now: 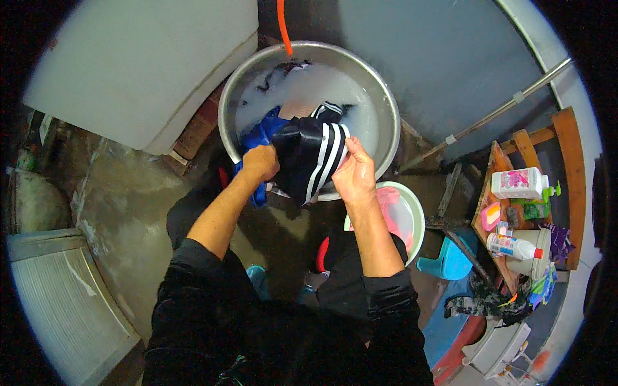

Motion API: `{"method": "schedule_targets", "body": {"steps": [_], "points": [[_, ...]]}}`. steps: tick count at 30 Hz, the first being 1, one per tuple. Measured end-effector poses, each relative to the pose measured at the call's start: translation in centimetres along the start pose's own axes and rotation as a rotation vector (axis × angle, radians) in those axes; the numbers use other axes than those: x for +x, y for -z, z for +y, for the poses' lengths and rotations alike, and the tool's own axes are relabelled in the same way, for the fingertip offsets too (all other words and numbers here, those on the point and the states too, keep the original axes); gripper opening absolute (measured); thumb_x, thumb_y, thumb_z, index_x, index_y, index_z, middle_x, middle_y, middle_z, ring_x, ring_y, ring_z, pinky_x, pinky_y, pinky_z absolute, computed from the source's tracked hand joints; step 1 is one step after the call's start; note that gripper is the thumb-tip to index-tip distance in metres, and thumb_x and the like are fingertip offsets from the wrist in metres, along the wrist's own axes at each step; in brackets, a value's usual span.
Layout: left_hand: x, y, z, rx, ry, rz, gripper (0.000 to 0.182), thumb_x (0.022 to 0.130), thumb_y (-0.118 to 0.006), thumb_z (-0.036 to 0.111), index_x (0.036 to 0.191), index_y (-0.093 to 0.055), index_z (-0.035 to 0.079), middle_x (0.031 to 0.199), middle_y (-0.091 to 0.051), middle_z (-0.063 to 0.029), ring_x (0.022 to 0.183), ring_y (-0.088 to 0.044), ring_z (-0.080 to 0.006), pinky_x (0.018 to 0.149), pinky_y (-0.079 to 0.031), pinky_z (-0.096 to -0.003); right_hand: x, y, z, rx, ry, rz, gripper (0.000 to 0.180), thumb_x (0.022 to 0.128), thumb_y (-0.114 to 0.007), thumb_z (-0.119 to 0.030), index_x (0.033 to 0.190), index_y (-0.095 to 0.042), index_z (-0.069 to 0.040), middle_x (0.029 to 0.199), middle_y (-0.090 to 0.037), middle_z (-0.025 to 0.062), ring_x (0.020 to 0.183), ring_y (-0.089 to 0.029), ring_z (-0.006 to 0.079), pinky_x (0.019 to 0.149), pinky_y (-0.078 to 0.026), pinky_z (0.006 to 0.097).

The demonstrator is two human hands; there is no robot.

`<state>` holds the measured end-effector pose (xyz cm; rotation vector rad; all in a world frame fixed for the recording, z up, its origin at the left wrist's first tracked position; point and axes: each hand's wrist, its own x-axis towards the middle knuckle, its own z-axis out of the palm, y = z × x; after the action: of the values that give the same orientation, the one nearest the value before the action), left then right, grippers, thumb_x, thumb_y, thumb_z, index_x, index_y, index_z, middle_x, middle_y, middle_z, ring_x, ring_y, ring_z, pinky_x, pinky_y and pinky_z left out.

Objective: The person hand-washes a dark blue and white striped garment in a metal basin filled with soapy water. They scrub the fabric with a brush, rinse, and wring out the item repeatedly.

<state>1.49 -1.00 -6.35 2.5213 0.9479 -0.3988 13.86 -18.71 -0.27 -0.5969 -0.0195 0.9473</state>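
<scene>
A black garment with white stripes is stretched between my two hands over the near rim of a large round metal basin. My left hand is a fist at the garment's left side, where blue cloth bunches and hangs over the rim. Whether the blue cloth belongs to the same garment, I cannot tell. My right hand pinches the striped edge between thumb and fingers. Behind the cloth a ribbed washboard shows in part. Cloudy, soapy water fills the basin, with dark cloth at its far side.
An orange hose hangs over the far rim. A pale basin with pink cloth stands by my right knee. Bottles, including a white pump bottle, lie along a wooden shelf on the right. A metal pole leans at the wall.
</scene>
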Motion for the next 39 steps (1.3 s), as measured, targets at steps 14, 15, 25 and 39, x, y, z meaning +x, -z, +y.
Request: {"method": "schedule_targets", "body": {"steps": [14, 15, 25, 39], "points": [[1.6, -1.3, -0.3, 0.285, -0.244, -0.329, 0.026, 0.078, -0.057, 0.019, 0.096, -0.073, 0.008, 0.104, -0.069, -0.0171, 0.097, -0.067, -0.0336, 0.085, -0.054, -0.041, 1.1, 0.0, -0.2, -0.117, -0.013, 0.114, 0.019, 0.089, -0.052, -0.006, 0.108, -0.054, -0.006, 0.104, -0.065, 0.0083, 0.099, -0.064, 0.0209, 0.094, -0.048, 0.0375], [1.8, -1.4, -0.2, 0.279, -0.248, -0.327, 0.026, 0.078, -0.057, 0.019, 0.095, -0.073, 0.008, 0.103, -0.069, -0.017, 0.097, -0.067, -0.0335, 0.085, -0.054, -0.0409, 1.2, -0.1, -0.2, -0.123, -0.009, 0.119, 0.019, 0.089, -0.052, -0.006, 0.108, -0.054, -0.006, 0.104, -0.065, 0.0088, 0.099, -0.063, 0.0212, 0.095, -0.048, 0.0377], [0.5, 0.5, 0.5, 0.18, -0.074, -0.153, 0.023, 0.076, -0.066, 0.026, 0.09, -0.074, 0.009, 0.095, -0.071, -0.0147, 0.091, -0.069, -0.0319, 0.081, -0.054, -0.0413, 1.6, 0.2, -0.2, -0.102, 0.016, 0.133, 0.021, 0.089, -0.05, -0.005, 0.11, -0.053, -0.004, 0.105, -0.065, 0.0107, 0.099, -0.064, 0.0229, 0.095, -0.048, 0.0383], [-1.4, 9.9, 1.0, -0.352, -0.291, -0.001, 0.037, 0.076, -0.076, 0.032, 0.102, -0.067, 0.006, 0.085, -0.069, -0.0136, 0.082, -0.067, -0.0298, 0.073, -0.052, -0.0401, 2.1, 0.3, -1.3, -0.047, 0.087, 0.337, 0.024, 0.089, -0.05, -0.004, 0.113, -0.051, -0.002, 0.108, -0.063, 0.0115, 0.1, -0.063, 0.0241, 0.094, -0.049, 0.0388]]}}
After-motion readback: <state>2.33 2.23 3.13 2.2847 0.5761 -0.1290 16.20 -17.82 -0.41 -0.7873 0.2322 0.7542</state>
